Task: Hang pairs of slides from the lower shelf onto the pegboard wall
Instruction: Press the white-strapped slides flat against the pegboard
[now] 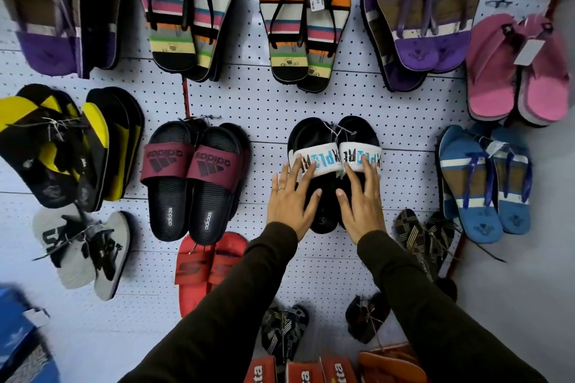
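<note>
A pair of black slides with white lettered straps (334,155) hangs on the pale pegboard wall (267,96), toes down, at the middle right. My left hand (291,199) lies flat on the left slide, fingers spread, fingertips on its white strap. My right hand (362,199) rests the same way on the right slide. Neither hand is closed around anything. Both dark sleeves reach up from the bottom of the view.
Black slides with maroon straps (193,180) hang to the left, red slides (202,267) below them. Blue flip-flops (485,183) hang to the right, striped pairs (305,28) above. Dark patterned sandals (284,333) and red boxes (305,371) sit low down.
</note>
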Available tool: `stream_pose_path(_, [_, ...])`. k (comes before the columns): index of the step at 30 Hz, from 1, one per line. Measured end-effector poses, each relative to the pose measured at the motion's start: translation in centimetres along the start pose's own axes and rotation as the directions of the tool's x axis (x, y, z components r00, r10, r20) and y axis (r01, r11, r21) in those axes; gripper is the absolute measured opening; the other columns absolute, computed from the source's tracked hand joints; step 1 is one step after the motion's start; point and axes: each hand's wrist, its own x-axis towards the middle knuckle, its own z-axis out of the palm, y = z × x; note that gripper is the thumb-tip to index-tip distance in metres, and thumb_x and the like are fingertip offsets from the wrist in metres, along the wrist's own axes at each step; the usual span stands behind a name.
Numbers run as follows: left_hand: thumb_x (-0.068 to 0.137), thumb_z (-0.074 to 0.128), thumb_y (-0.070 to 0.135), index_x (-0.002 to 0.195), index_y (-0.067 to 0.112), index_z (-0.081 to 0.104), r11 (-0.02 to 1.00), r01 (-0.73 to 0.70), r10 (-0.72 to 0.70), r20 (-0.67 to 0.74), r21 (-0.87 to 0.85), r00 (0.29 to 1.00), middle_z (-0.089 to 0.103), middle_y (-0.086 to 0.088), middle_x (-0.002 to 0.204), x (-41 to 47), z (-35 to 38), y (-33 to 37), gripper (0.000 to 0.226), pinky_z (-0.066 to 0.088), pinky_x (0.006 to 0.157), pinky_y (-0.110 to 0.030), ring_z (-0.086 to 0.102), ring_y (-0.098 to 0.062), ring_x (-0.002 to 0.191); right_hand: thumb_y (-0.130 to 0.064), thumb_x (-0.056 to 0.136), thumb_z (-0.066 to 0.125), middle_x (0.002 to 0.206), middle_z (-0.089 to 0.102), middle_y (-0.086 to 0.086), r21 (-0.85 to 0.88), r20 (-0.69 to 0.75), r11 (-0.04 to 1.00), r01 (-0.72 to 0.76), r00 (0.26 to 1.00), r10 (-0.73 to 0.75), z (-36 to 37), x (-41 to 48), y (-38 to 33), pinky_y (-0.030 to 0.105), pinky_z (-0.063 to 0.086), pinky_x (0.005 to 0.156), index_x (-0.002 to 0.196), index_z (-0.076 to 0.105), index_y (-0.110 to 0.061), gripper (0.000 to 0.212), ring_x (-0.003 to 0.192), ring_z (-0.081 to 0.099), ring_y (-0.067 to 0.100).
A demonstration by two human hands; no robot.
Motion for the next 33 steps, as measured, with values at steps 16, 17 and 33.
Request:
stream_pose_path(16, [0.097,0.031,0.046,0.153,0.033,0.025,0.947,0.206,-0.135,-0.278,0.248,0.951,0.017,-0.002,0.164,-4.0,-13.6,-19.6,0.057,0.003,0.125,-0.043,0.008,-0.027,0.154,-0.040,0.100,0.042,0.169,0.004,0.006,0.109,0.039,0.957,0.269,0.961,-0.274,12.7,0.9,-20.0,0.045,0.011,0.128,0.157,0.027,-0.024,0.061,0.158,-0.004,0.027])
stream_pose_path(17, [0.098,0.031,0.045,0.153,0.033,0.026,0.945,0.198,-0.128,-0.261,0.261,0.957,0.017,-0.002,0.164,-4.1,-13.9,-20.5,0.057,0.004,0.125,-0.043,0.009,-0.027,0.154,-0.040,0.100,0.041,0.169,0.005,0.005,0.108,0.065,0.954,0.279,0.956,-0.287,13.5,0.9,-20.6,0.045,0.013,0.127,0.156,0.028,-0.024,0.060,0.158,-0.002,0.027])
stream_pose_path(33, [0.096,0.035,0.047,0.155,0.031,0.018,0.974,0.124,-0.113,-0.070,0.191,0.991,0.010,-0.005,0.166,-3.1,-12.0,-23.5,0.063,0.021,0.123,-0.045,0.008,-0.030,0.153,-0.043,0.099,0.040,0.169,0.006,0.000,-0.011,0.278,0.967,0.256,0.929,-0.243,15.6,1.6,-20.0,0.047,0.020,0.126,0.158,0.020,-0.026,0.065,0.158,-0.004,0.024])
